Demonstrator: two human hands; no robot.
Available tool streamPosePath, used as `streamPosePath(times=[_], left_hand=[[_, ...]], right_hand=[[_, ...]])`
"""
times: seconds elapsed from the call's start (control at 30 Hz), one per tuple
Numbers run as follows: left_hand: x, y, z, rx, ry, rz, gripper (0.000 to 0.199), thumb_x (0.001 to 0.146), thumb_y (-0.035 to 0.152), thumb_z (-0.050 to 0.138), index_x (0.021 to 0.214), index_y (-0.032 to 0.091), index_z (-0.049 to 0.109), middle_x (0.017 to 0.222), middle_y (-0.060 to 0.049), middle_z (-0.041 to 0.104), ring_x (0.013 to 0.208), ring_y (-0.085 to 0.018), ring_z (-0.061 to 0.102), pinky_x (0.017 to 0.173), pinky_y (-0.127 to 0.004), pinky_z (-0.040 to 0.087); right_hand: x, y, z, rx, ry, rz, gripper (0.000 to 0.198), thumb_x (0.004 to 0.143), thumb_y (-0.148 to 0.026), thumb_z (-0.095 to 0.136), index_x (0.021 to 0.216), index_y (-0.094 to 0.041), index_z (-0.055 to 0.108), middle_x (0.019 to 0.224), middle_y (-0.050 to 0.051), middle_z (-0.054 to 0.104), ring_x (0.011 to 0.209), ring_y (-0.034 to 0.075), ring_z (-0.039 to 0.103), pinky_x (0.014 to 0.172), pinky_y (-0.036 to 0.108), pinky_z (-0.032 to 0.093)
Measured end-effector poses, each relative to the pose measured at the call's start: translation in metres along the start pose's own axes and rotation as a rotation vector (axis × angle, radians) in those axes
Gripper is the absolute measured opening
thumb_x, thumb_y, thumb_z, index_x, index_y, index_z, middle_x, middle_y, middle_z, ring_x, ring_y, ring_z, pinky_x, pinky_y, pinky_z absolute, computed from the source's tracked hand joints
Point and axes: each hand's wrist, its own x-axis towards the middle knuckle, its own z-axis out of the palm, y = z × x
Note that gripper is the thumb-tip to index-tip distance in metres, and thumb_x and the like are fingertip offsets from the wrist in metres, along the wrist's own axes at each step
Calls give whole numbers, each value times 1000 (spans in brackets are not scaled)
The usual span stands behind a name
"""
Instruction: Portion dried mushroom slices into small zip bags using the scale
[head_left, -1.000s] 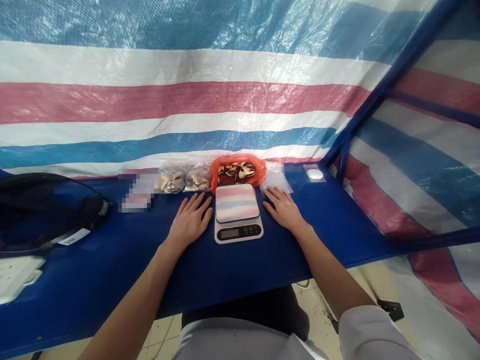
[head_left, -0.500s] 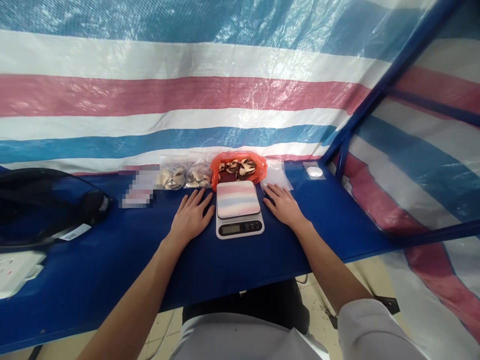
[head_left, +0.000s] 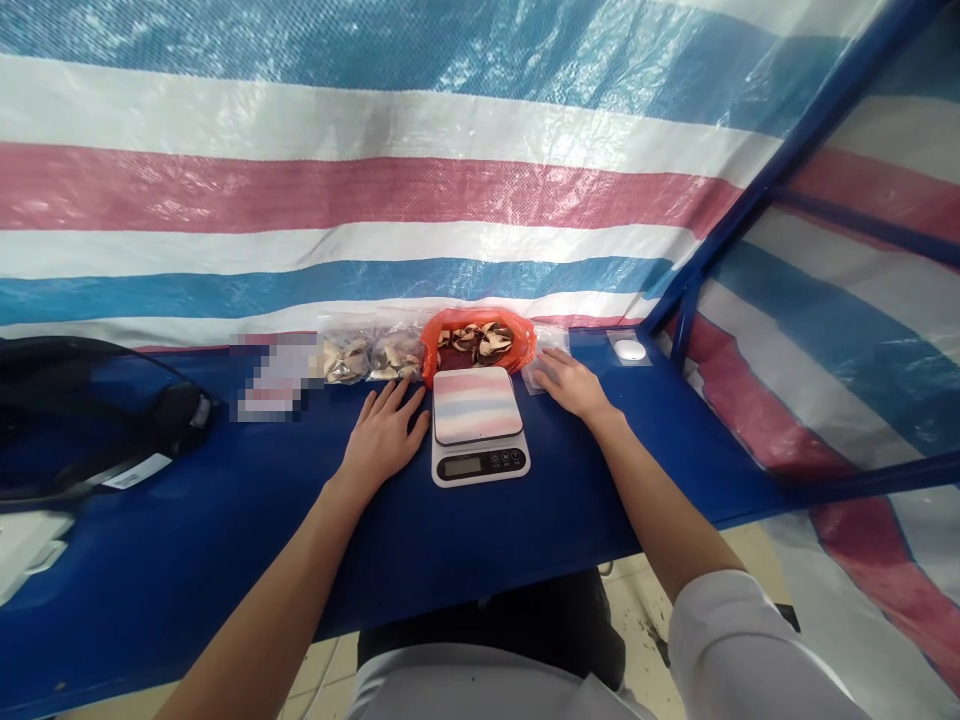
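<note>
Clear plastic bag [head_left: 551,337], flat, thin and see-through, on the blue table [head_left: 420,560]. In the head view I see the right hand [head_left: 574,383] resting over it, fingers loosely extended; the left hand [head_left: 382,432] lies splayed. Between them: one scale [head_left: 478,408]. Behind: one orange bag [head_left: 430,355], two filled bags [head_left: 345,362].

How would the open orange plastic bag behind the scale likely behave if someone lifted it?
The orange plastic bag will probably sag, since its rim looks thin and crumpled. It's likely light for its bulk: the slices inside look dry and curled. Tilted, it could spill, as its mouth gapes open.
</note>
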Motion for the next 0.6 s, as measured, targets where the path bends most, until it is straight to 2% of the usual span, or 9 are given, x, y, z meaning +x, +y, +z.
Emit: streamPosePath(times=[0.13,0.4,0.6], left_hand=[[-1,-1,1,-6,5,-1,51,99,35,41,142,15,60,156,-16,47,147,-35,42,121,-56,32],[-2,-4,5,-35,27,-4,51,99,37,42,140,15,62,155,-16,49,146,-35,44,121,-55,33],[-2,-5,5,-40,19,-3,52,99,38,41,141,14,61,156,-15,48,147,-35,43,122,-54,32]], right_hand=[[0,8,14,-6,55,-36,35,99,-34,54,129,-24,70,142,8,64,138,28,55,119,48,43],[-6,4,11,7,169,-10,21,98,-33,59,105,-30,79,123,0,76,122,23,67,104,36,55],[-9,1,6,2,211,46,24,99,-35,57,108,-30,78,119,0,77,107,21,74,86,29,59]])
